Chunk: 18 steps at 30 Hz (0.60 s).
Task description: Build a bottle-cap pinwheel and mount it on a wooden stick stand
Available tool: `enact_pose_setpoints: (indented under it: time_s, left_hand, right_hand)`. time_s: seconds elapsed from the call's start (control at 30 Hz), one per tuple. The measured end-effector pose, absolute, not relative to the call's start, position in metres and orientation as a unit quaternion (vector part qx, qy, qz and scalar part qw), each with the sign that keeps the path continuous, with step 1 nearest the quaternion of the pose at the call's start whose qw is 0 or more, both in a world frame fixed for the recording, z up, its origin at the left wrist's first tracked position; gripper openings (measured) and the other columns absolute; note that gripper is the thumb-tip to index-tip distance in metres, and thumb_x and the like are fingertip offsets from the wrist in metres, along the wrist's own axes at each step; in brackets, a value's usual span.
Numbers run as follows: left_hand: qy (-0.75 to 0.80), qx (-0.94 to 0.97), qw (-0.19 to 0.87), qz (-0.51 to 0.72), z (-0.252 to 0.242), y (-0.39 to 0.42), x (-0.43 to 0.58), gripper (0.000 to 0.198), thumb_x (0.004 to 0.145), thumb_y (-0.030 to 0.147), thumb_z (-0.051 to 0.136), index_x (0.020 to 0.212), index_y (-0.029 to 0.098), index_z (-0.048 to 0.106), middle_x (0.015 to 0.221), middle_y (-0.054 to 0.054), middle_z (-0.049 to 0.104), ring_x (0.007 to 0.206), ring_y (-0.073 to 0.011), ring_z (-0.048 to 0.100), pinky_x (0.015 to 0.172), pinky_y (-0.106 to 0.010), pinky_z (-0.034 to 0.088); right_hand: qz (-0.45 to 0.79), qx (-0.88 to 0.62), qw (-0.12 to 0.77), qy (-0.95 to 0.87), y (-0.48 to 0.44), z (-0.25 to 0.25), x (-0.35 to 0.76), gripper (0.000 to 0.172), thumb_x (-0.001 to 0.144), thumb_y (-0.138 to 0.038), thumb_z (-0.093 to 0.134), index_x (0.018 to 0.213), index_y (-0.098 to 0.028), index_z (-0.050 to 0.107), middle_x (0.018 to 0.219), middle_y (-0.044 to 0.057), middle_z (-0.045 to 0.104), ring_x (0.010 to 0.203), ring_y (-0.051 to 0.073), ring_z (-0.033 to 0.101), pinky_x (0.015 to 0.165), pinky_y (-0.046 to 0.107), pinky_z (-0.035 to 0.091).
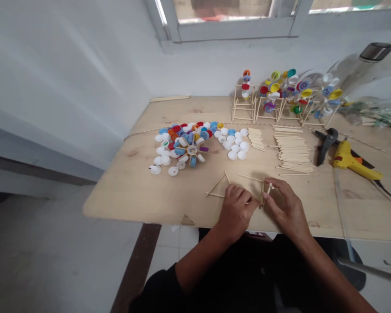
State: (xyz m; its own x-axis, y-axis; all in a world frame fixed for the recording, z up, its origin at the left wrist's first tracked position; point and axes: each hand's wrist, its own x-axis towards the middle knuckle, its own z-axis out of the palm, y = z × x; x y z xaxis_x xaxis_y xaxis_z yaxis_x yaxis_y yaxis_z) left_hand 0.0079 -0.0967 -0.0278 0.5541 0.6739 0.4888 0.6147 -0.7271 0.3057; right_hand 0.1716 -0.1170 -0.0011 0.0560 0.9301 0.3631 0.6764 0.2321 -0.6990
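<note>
My left hand (237, 208) is closed near the table's front edge, thumb and fingers pinching the corner of a small frame of thin wooden sticks (251, 177). Across from it, my right hand (287, 208) grips an upright part of that same frame between thumb and fingers. Part of the frame is hidden by my fingers. Just left of my left hand lies a triangle of sticks (215, 184), partly covered by the hand. Beyond my hands rests a wheel of sticks and bottle caps (192, 150).
Loose bottle caps (226, 141) spread behind my hands. Stick piles (293, 150) lie to the right, beside clippers (326, 145) and a yellow glue gun (355, 161) with its cord. Several cap wheels on stick stands (244, 108) line the wall near a fan (311, 76).
</note>
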Motion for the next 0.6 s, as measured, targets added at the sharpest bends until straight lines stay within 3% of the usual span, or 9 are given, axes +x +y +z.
enact_pose_setpoints:
  time_s: [0.6]
  left_hand:
    - [0.353,0.888,0.035,0.292,-0.030,-0.095,0.010,0.020,0.094,0.022,0.049,0.092,0.022,0.069,0.076,0.000,0.060,0.081,-0.0161,0.050,0.091,-0.037,0.032]
  right_hand:
    - [0.218,-0.518,0.390,-0.729,-0.111,-0.002,0.189,0.034,0.090,-0.025,0.055,0.124,-0.028,0.054,0.120,0.008,0.062,0.113,0.022,0.057,0.097,0.042,0.046]
